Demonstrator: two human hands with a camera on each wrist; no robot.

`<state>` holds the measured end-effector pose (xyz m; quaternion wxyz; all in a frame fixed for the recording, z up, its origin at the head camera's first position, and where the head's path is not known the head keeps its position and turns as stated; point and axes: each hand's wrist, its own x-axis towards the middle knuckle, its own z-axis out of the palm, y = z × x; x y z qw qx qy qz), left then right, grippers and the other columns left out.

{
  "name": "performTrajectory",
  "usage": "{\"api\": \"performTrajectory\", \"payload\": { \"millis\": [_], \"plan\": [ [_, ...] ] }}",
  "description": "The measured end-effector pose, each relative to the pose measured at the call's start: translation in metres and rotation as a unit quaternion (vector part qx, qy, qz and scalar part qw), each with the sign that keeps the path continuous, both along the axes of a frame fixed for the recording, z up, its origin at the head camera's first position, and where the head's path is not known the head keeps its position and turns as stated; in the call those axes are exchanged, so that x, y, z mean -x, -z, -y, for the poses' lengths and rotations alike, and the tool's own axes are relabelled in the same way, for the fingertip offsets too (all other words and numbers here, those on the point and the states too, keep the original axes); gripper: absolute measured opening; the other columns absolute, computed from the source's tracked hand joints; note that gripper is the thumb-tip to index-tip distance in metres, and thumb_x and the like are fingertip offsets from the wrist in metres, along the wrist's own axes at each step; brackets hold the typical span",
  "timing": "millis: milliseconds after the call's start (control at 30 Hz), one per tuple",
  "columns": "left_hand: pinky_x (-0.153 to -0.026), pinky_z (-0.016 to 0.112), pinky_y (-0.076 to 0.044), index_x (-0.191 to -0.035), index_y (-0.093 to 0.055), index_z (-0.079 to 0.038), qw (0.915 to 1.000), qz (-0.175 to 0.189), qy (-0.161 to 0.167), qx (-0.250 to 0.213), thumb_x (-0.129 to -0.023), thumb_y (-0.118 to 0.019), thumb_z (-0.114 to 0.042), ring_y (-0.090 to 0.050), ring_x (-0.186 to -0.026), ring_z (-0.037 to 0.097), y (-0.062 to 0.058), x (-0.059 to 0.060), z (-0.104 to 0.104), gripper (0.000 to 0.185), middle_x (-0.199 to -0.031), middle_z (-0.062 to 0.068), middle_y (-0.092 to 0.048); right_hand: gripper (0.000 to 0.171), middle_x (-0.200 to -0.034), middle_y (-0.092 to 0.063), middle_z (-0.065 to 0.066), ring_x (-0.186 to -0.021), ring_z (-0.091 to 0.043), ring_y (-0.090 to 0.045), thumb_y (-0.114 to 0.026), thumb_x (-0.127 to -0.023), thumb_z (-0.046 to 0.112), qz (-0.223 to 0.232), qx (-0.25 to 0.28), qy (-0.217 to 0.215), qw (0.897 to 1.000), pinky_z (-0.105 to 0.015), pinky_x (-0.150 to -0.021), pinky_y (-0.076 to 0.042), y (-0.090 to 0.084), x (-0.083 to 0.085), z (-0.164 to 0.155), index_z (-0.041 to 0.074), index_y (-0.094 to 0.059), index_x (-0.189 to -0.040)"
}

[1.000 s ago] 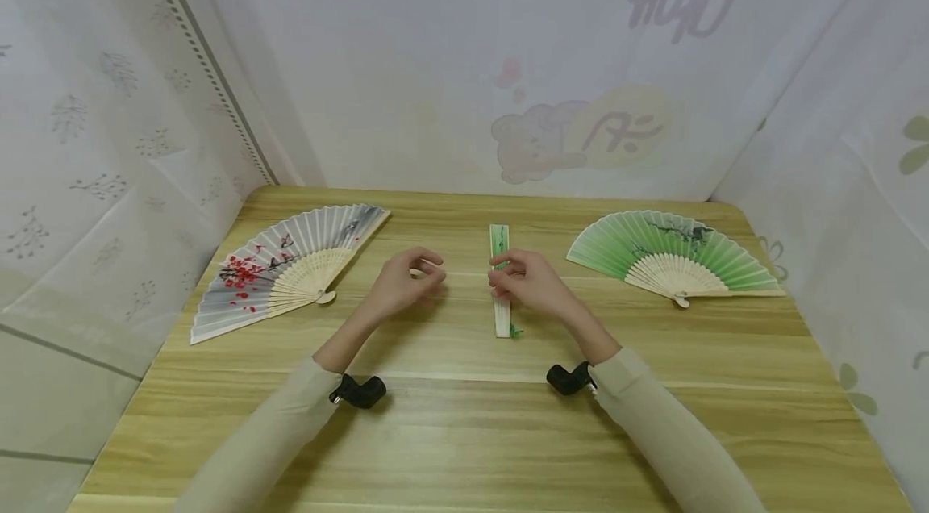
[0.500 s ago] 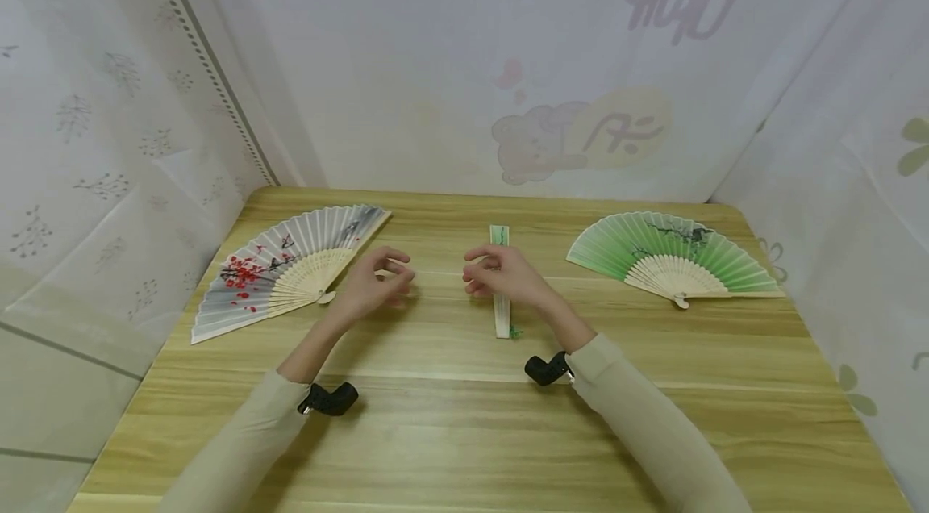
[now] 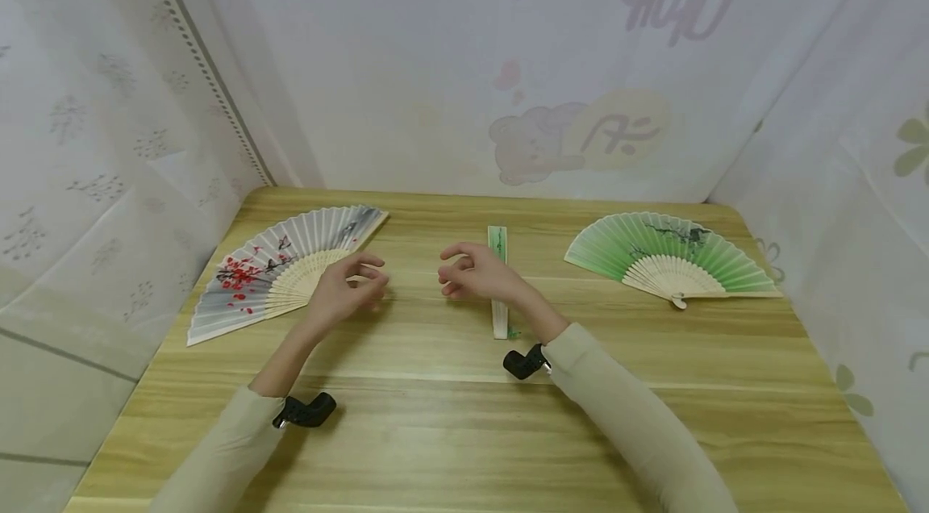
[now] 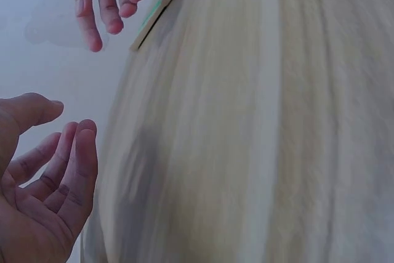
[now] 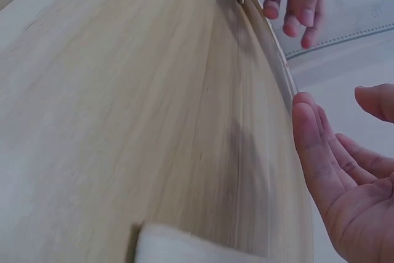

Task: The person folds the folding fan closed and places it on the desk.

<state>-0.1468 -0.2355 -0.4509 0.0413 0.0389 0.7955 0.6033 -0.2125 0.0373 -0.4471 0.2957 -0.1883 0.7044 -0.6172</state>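
Note:
A folded green fan (image 3: 499,321) lies lengthwise at the middle of the wooden table (image 3: 464,432). My right hand (image 3: 456,273) hovers just left of it, fingers loosely curled and holding nothing. My left hand (image 3: 363,277) hovers beside the right edge of an open grey fan (image 3: 279,267) painted with red blossoms, and it too holds nothing. The left wrist view shows my left hand (image 4: 46,177) with relaxed fingers, the right hand (image 4: 108,1) beyond it and the folded fan's end (image 4: 161,4). My right hand (image 5: 341,170) lies open in the right wrist view.
An open green fan (image 3: 671,259) lies at the table's right rear. White printed cloth walls (image 3: 464,61) close in the table on the left, back and right. A black wrist camera (image 3: 305,410) sits under each forearm.
Both hands have drifted left. The right hand has come off the folded fan to its left side, and the left hand has neared the grey fan. The fans have not moved.

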Motion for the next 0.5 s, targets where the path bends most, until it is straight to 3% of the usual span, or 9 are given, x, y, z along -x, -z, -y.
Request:
{"api": "performTrajectory", "payload": {
  "millis": [300,500],
  "plan": [
    [-0.068,0.046,-0.061,-0.128,-0.054,0.014,0.9996,-0.026,-0.01,0.004,-0.098,-0.069,-0.004,-0.072,-0.085,0.039,0.001,-0.012,0.026,0.038,-0.105,0.029,-0.064,0.05,-0.116,-0.064,-0.034,-0.094,-0.035,-0.071,-0.061,-0.104,0.01,0.028,0.028,-0.011,0.999,-0.047,-0.085,-0.058,0.003,0.005,0.014,-0.01,-0.04,-0.144],
    [-0.065,0.047,-0.061,-0.128,-0.055,0.014,0.999,-0.04,-0.015,0.011,-0.098,-0.069,-0.004,-0.072,-0.081,0.034,-0.001,-0.015,0.042,0.038,-0.106,0.031,-0.065,0.049,-0.118,-0.063,-0.034,-0.099,-0.04,-0.07,-0.06,-0.104,0.011,0.05,0.032,-0.005,0.998,-0.05,-0.089,-0.056,0.002,0.008,0.025,-0.01,-0.04,-0.144]
  ]
}}
